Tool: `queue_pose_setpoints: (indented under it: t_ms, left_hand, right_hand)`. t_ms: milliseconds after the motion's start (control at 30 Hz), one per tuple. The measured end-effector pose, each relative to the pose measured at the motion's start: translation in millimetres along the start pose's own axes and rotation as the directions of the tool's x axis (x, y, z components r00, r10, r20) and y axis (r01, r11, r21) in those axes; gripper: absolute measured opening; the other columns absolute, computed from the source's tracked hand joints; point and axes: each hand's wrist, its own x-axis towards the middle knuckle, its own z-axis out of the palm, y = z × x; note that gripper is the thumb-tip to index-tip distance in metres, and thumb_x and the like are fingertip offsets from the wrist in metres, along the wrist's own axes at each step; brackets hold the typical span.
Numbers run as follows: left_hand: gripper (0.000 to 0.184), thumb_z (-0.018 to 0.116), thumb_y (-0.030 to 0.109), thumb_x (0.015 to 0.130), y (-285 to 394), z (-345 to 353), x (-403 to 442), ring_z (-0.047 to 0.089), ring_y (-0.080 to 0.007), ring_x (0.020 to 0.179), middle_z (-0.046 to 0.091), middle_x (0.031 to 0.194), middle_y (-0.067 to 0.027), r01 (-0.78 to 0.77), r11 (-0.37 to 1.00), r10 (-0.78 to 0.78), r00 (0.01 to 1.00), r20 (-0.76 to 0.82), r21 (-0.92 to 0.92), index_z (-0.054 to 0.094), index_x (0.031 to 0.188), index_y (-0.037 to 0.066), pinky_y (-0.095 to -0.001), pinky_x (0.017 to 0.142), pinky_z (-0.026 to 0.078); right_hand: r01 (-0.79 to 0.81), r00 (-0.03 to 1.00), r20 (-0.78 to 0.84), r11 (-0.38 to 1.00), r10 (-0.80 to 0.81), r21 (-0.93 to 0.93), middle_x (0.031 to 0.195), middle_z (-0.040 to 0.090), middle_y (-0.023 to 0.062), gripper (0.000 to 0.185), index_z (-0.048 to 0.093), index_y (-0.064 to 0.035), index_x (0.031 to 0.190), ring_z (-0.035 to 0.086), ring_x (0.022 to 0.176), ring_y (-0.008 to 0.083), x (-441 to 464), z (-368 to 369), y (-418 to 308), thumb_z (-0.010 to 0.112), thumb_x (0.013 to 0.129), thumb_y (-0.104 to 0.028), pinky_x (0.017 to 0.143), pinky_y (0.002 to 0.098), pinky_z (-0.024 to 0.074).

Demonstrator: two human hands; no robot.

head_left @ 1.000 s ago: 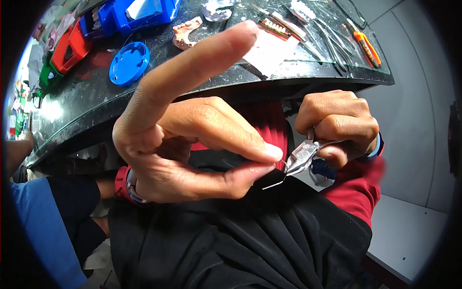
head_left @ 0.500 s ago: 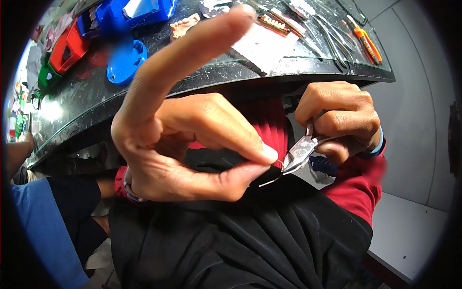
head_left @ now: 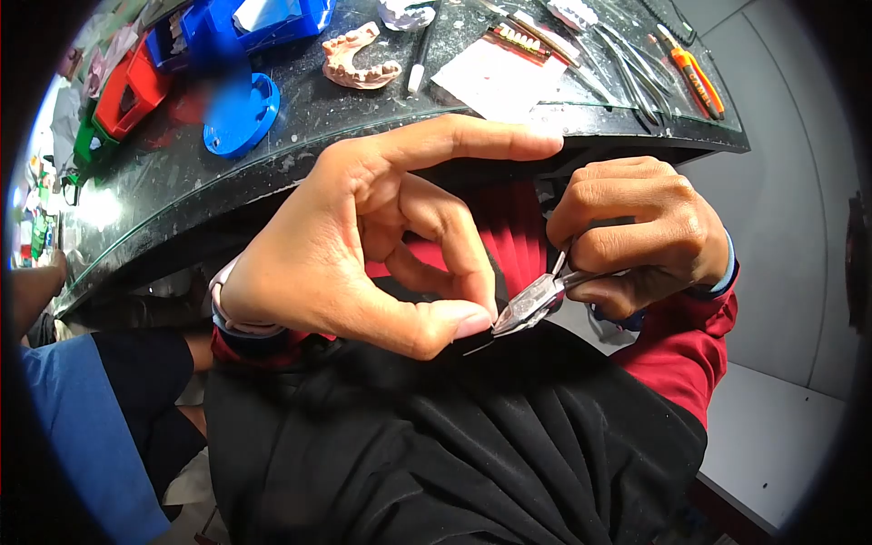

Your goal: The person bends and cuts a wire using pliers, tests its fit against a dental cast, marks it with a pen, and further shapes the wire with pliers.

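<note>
My right hand (head_left: 640, 232) is closed round the handles of metal pliers (head_left: 530, 304), whose jaws point down and to the left. At the jaw tips is a thin bent wire (head_left: 479, 348), its free end sticking out to the lower left. My left hand (head_left: 363, 245) pinches the wire beside the jaws between thumb and a fingertip, while its index finger stretches out to the right. The pinched part of the wire is hidden by the fingertips. Both hands are above my lap, in front of the bench edge.
On the dark bench (head_left: 300, 136) lie a pinkish dental cast (head_left: 359, 64), a white cast (head_left: 406, 14), a paper sheet (head_left: 495, 82), metal instruments (head_left: 633, 77), an orange cutter (head_left: 695, 82) and a blue lid (head_left: 243, 116). Another person's blue garment (head_left: 86, 427) is at the left.
My left hand has turned and its raised index finger has swung down, uncovering the pinkish cast. The pliers' jaws have shifted slightly left and lower, along with the wire.
</note>
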Motion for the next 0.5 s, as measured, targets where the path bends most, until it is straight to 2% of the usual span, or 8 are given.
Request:
queue_pose_setpoints:
  t_ms: [100, 167, 233, 267, 333, 400, 433, 500]
  left_hand:
    - [0.090, 0.069, -0.008, 0.063, 2.4, 2.5, -0.4, 0.065, -0.0147, 0.068, 0.065, 0.067, -0.0085, 0.022, 0.998, -0.024, 0.999, -0.048, -0.051, 0.024, 0.142, -0.009, -0.0236, 0.068, 0.053]
    - [0.090, 0.069, -0.007, 0.064, 4.0, 6.4, -0.5, 0.064, -0.0149, 0.066, 0.064, 0.066, -0.0081, 0.010, 0.996, -0.022, 0.991, -0.132, -0.088, 0.023, 0.142, -0.009, -0.0235, 0.064, 0.053]
    - [0.093, 0.067, -0.005, 0.066, -3.3, 3.6, 2.0, 0.061, -0.0158, 0.062, 0.062, 0.064, -0.0082, -0.146, 0.988, 0.134, 0.971, -0.198, -0.049, 0.015, 0.143, -0.009, -0.0259, 0.063, 0.055]
    - [0.095, 0.066, -0.005, 0.066, -6.3, 1.6, 3.0, 0.061, -0.0160, 0.062, 0.061, 0.064, -0.0084, -0.233, 0.972, 0.226, 0.948, -0.226, -0.006, 0.012, 0.144, -0.009, -0.0269, 0.064, 0.056]
    - [0.100, 0.064, 0.000, 0.071, -11.7, 7.2, 4.4, 0.059, -0.0152, 0.063, 0.057, 0.066, -0.0049, -0.445, 0.895, 0.423, 0.851, -0.310, 0.000, 0.000, 0.147, -0.004, -0.0298, 0.068, 0.059]
    - [0.101, 0.065, 0.004, 0.073, -15.6, 16.7, 6.1, 0.059, -0.0151, 0.066, 0.055, 0.068, -0.0038, -0.621, 0.781, 0.595, 0.712, -0.373, 0.061, -0.005, 0.147, -0.001, -0.0309, 0.071, 0.059]
    - [0.106, 0.069, 0.004, 0.078, -17.5, 19.0, 6.0, 0.059, -0.0169, 0.070, 0.057, 0.073, -0.0034, -0.678, 0.732, 0.649, 0.662, -0.375, 0.070, -0.010, 0.148, 0.005, -0.0329, 0.072, 0.060]
    - [0.108, 0.071, 0.006, 0.080, -18.9, 26.4, 11.6, 0.059, -0.0186, 0.072, 0.057, 0.075, -0.0031, -0.767, 0.639, 0.733, 0.588, -0.341, 0.052, -0.013, 0.148, 0.010, -0.0343, 0.073, 0.060]
  right_hand:
    - [-0.083, 0.996, -0.028, 0.996, 0.083, 0.018, 0.079, 0.057, 0.0083, 0.016, 0.056, -0.0042, 0.074, 0.057, 0.066, 0.0251, 0.3, 2.3, -5.4, 0.072, 0.072, -0.004, 0.054, 0.0345, 0.0466]
    - [-0.152, 0.988, -0.044, 0.986, 0.150, -0.063, 0.081, 0.058, 0.0092, 0.016, 0.056, -0.0035, 0.074, 0.058, 0.067, 0.0258, 0.3, -3.8, -9.8, 0.072, 0.071, -0.004, 0.055, 0.0349, 0.0477]
    - [-0.230, 0.972, -0.086, 0.959, 0.218, -0.163, 0.085, 0.060, 0.0115, 0.016, 0.057, -0.0015, 0.075, 0.060, 0.069, 0.0275, -3.2, -13.9, -13.6, 0.072, 0.070, -0.003, 0.058, 0.0354, 0.0494]
    - [-0.284, 0.952, -0.180, 0.931, 0.246, -0.228, 0.084, 0.061, 0.0123, 0.014, 0.057, -0.0002, 0.075, 0.060, 0.066, 0.0273, -6.3, -17.3, -14.1, 0.070, 0.075, -0.007, 0.057, 0.0337, 0.0495]
    - [-0.349, 0.889, -0.388, 0.910, 0.245, -0.226, 0.082, 0.062, 0.0140, 0.017, 0.057, 0.0013, 0.073, 0.061, 0.064, 0.0264, -17.9, -17.2, -10.5, 0.066, 0.080, -0.011, 0.057, 0.0322, 0.0497]
    - [-0.222, 0.862, -0.487, 0.968, 0.138, -0.119, 0.080, 0.065, 0.0181, 0.028, 0.057, 0.0041, 0.072, 0.064, 0.064, 0.0244, -24.8, -5.0, -2.5, 0.061, 0.088, -0.019, 0.058, 0.0324, 0.0515]
    - [-0.100, 0.845, -0.530, 0.995, 0.071, -0.025, 0.080, 0.065, 0.0185, 0.028, 0.058, 0.0049, 0.072, 0.064, 0.066, 0.0252, -25.6, 11.2, 4.2, 0.060, 0.088, -0.018, 0.060, 0.0332, 0.0522]
    - [0.094, 0.801, -0.598, 0.992, -0.027, 0.081, 0.080, 0.066, 0.0189, 0.027, 0.059, 0.0063, 0.073, 0.065, 0.070, 0.0269, -13.8, 40.7, 7.9, 0.058, 0.088, -0.016, 0.064, 0.0354, 0.0531]
